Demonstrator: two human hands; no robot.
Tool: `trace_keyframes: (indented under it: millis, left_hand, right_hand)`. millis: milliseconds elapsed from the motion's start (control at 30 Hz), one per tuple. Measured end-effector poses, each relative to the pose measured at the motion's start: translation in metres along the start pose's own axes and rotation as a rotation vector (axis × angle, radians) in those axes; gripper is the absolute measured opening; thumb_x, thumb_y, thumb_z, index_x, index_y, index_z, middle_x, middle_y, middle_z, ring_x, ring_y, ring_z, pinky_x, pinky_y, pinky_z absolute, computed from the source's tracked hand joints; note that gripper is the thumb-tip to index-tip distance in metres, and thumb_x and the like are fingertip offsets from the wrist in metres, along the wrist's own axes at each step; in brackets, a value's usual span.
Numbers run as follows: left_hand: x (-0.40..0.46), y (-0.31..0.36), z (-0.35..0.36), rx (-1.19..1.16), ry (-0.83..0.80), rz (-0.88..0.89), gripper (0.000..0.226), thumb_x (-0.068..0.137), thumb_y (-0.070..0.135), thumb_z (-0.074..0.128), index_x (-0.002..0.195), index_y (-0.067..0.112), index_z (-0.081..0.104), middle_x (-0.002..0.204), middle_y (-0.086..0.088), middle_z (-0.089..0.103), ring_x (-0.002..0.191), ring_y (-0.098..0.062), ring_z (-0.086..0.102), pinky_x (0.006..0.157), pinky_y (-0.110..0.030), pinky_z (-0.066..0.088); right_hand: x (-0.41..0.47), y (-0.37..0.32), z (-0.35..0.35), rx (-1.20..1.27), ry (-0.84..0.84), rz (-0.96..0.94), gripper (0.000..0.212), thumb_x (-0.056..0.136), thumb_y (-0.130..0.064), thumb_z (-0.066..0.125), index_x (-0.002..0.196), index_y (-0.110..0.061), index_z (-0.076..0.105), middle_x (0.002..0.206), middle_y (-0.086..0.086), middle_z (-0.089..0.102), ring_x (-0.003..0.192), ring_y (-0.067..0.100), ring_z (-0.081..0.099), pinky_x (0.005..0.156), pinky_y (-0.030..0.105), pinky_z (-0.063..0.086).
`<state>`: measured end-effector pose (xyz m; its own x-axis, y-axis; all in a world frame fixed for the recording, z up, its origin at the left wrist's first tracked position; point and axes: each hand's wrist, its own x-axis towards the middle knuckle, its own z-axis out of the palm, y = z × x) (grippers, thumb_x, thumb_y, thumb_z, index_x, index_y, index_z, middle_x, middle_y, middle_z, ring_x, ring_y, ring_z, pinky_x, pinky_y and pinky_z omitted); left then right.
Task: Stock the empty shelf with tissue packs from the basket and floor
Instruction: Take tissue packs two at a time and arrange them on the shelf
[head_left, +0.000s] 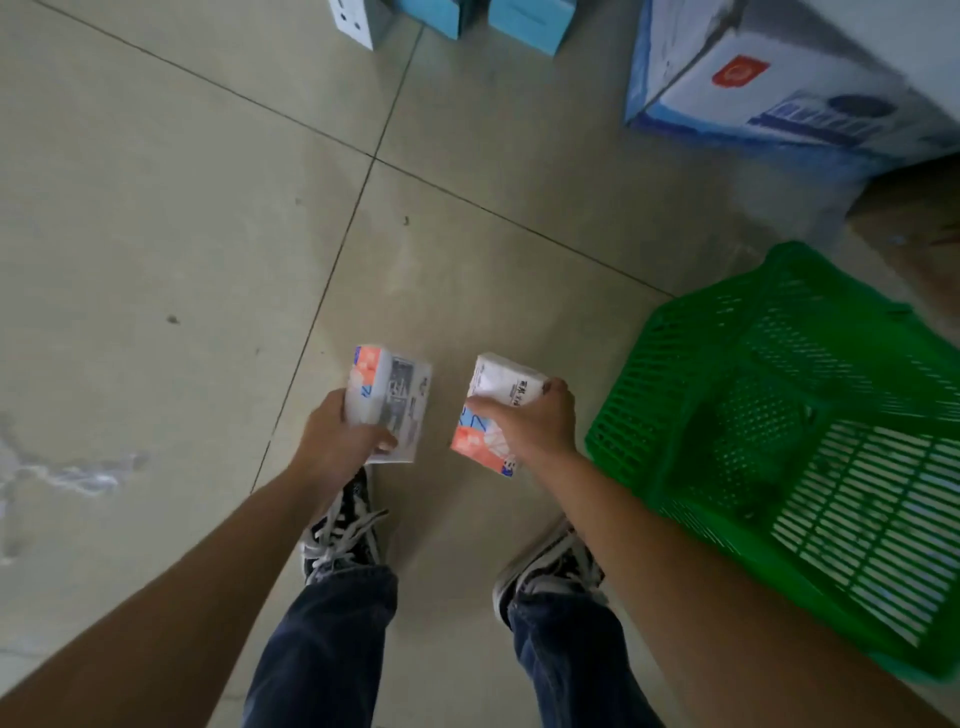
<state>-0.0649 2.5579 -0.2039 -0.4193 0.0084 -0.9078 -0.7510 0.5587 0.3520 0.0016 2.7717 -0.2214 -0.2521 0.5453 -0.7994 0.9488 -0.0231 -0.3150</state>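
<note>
While the tiled floor (171, 218) spreads below, a large printed carton (779, 98) sits far right, the green basket (810, 415) nearer — beside the right leg. Left hand (337, 441) grips one tissue pack (395, 400); right hand (535, 426) grips another tissue pack (493, 410) — both above the sneakers (343, 530).

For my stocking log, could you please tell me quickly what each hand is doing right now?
Left hand: grips a tissue pack.
Right hand: grips a second tissue pack, beside the green basket.
</note>
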Motion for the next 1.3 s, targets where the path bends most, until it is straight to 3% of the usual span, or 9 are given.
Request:
trace_keyframes:
  millis: [100, 200, 367, 433, 567, 733, 1000, 1133, 1300]
  left_hand:
    - [-0.028, 0.031, -0.011, -0.181, -0.069, -0.055, 0.048, 0.071, -0.009, 0.061, 0.118, 0.004, 0.062, 0.110, -0.014, 0.073, 0.102, -0.035, 0.070, 0.072, -0.039, 0.057]
    - [-0.057, 0.078, -0.024, -0.314, -0.081, -0.054, 0.047, 0.069, -0.009, 0.054, 0.116, -0.005, 0.059, 0.115, -0.023, 0.070, 0.105, -0.043, 0.067, 0.090, -0.056, 0.058]
    - [-0.120, 0.162, -0.050, -0.397, -0.182, 0.070, 0.023, 0.075, -0.004, 0.046, 0.095, -0.003, 0.058, 0.104, -0.020, 0.067, 0.087, -0.032, 0.063, 0.069, -0.034, 0.049]
    - [-0.148, 0.192, -0.063, -0.457, -0.190, 0.092, 0.025, 0.073, 0.000, 0.047, 0.095, -0.002, 0.058, 0.102, -0.020, 0.066, 0.089, -0.033, 0.062, 0.074, -0.036, 0.049]
    - [-0.207, 0.242, -0.093, -0.565, -0.174, 0.144, 0.036, 0.075, -0.001, 0.043, 0.105, 0.000, 0.061, 0.106, -0.020, 0.068, 0.097, -0.036, 0.064, 0.077, -0.037, 0.049]
    - [-0.309, 0.302, -0.141, -0.659, -0.169, 0.223, 0.043, 0.065, 0.004, 0.046, 0.102, 0.006, 0.066, 0.101, -0.014, 0.074, 0.094, -0.033, 0.066, 0.076, -0.038, 0.050]
    - [-0.505, 0.400, -0.218, -0.529, -0.204, 0.408, 0.049, 0.064, 0.007, 0.046, 0.109, 0.001, 0.064, 0.099, -0.016, 0.071, 0.087, -0.032, 0.063, 0.067, -0.034, 0.049]
    - [-0.584, 0.433, -0.244, -0.477, -0.284, 0.508, 0.067, 0.060, 0.014, 0.052, 0.125, 0.006, 0.063, 0.116, -0.016, 0.068, 0.099, -0.030, 0.063, 0.073, -0.033, 0.054]
    - [-0.665, 0.480, -0.256, -0.470, -0.404, 0.688, 0.051, 0.065, 0.012, 0.057, 0.115, 0.007, 0.068, 0.107, -0.014, 0.077, 0.082, -0.021, 0.077, 0.060, -0.030, 0.061]
  right_hand:
    - [-0.016, -0.034, -0.026, 0.088, -0.078, 0.013, 0.074, 0.051, -0.034, 0.098, 0.106, -0.016, 0.053, 0.109, 0.005, 0.070, 0.087, 0.020, 0.076, 0.074, 0.035, 0.065]
    - [-0.036, -0.073, -0.056, 0.149, -0.196, 0.009, 0.066, 0.055, -0.027, 0.098, 0.109, -0.008, 0.067, 0.093, 0.009, 0.081, 0.081, 0.025, 0.081, 0.072, 0.038, 0.067]
    - [-0.092, -0.147, -0.114, 0.149, -0.348, -0.112, 0.032, 0.062, -0.025, 0.094, 0.088, -0.016, 0.077, 0.082, 0.007, 0.083, 0.072, 0.023, 0.082, 0.062, 0.031, 0.063]
    - [-0.122, -0.180, -0.136, 0.143, -0.383, -0.130, 0.033, 0.062, -0.027, 0.093, 0.088, -0.015, 0.077, 0.082, 0.007, 0.083, 0.071, 0.024, 0.082, 0.059, 0.029, 0.063]
    - [-0.186, -0.250, -0.173, 0.164, -0.396, -0.207, 0.038, 0.059, -0.027, 0.093, 0.091, -0.013, 0.079, 0.085, 0.012, 0.083, 0.078, 0.031, 0.082, 0.076, 0.044, 0.067]
    - [-0.283, -0.331, -0.229, 0.167, -0.422, -0.308, 0.038, 0.066, -0.026, 0.092, 0.097, -0.010, 0.077, 0.086, 0.009, 0.083, 0.078, 0.027, 0.082, 0.075, 0.037, 0.066]
    - [-0.456, -0.424, -0.327, 0.181, -0.398, -0.474, 0.051, 0.064, -0.033, 0.093, 0.104, -0.008, 0.076, 0.089, 0.007, 0.084, 0.081, 0.027, 0.082, 0.086, 0.045, 0.065]
    - [-0.530, -0.461, -0.381, 0.210, -0.357, -0.560, 0.053, 0.053, -0.041, 0.094, 0.097, -0.014, 0.081, 0.084, 0.004, 0.084, 0.076, 0.022, 0.082, 0.081, 0.037, 0.065]
    - [-0.612, -0.493, -0.458, 0.270, -0.330, -0.643, 0.053, 0.056, -0.035, 0.097, 0.103, -0.017, 0.081, 0.092, 0.007, 0.084, 0.085, 0.025, 0.082, 0.087, 0.046, 0.065]
